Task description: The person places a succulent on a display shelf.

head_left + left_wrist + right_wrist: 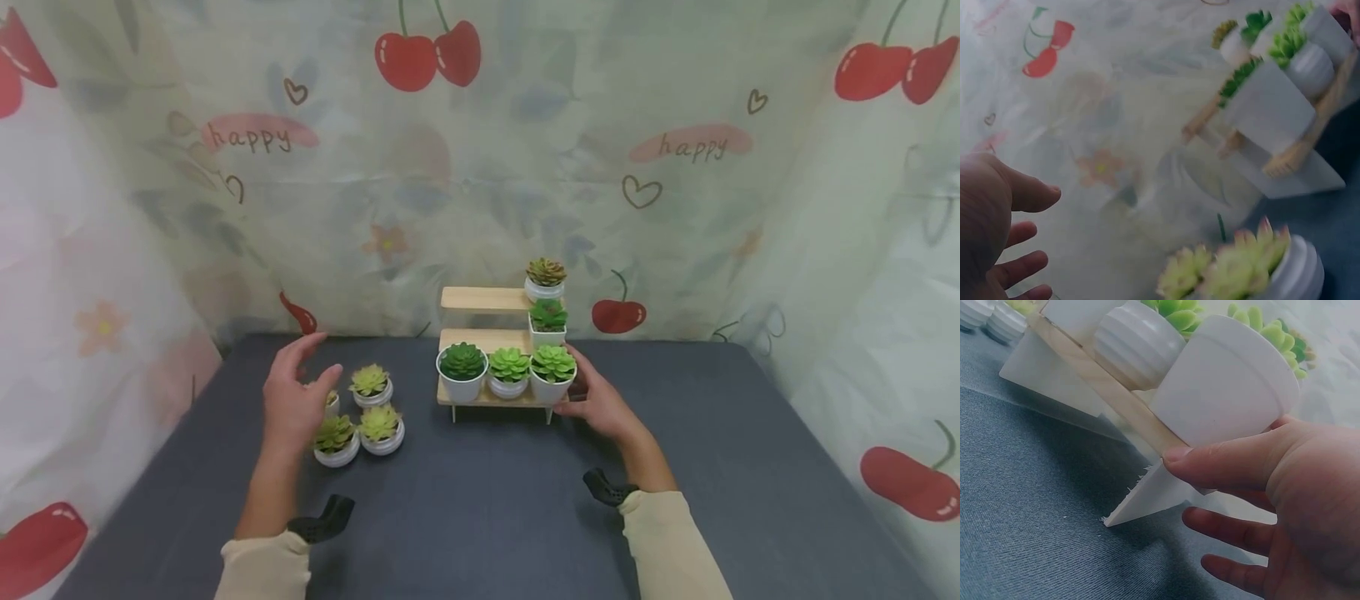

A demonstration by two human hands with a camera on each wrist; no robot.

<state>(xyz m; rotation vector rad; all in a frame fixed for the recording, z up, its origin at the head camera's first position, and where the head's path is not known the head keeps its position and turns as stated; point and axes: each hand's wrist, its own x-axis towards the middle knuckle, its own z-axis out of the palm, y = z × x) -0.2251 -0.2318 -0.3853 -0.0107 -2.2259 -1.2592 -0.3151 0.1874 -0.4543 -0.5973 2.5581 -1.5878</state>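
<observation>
- Right wrist view: pinching the right end of the wooden stand [1102, 386] between thumb and, apparently, forefinger of the right grip [1310, 487], with the lower fingers loosely bent and bearing nothing.
- Probably best treated as a steadying hold: press just enough to stop a slide, thumb low on the board, off the tapered white pot [1222, 387] just above.
- On the lowest tier, head view: beside that pot, a bright green succulent [509, 369] in a rounded pot, then a dark green succulent [462, 367].
- Higher, at the right ends of the middle and top tiers: a square white pot [547, 337], then a rusty-tinged succulent [546, 273].
- Out to the left, with fingers spread from the thumb and nothing held: the left grip [295, 406], just beside the loose pots [382, 431].
- Four of those clustered on the bench [480, 517], one mostly hidden behind the left grip.
- Likely wise to pinch the white wall rather than the leaves, lift straight past close neighbours, and lower upright onto bare wood, without jogging the stand.
- Behind: a cherry-print cloth [510, 208].
</observation>
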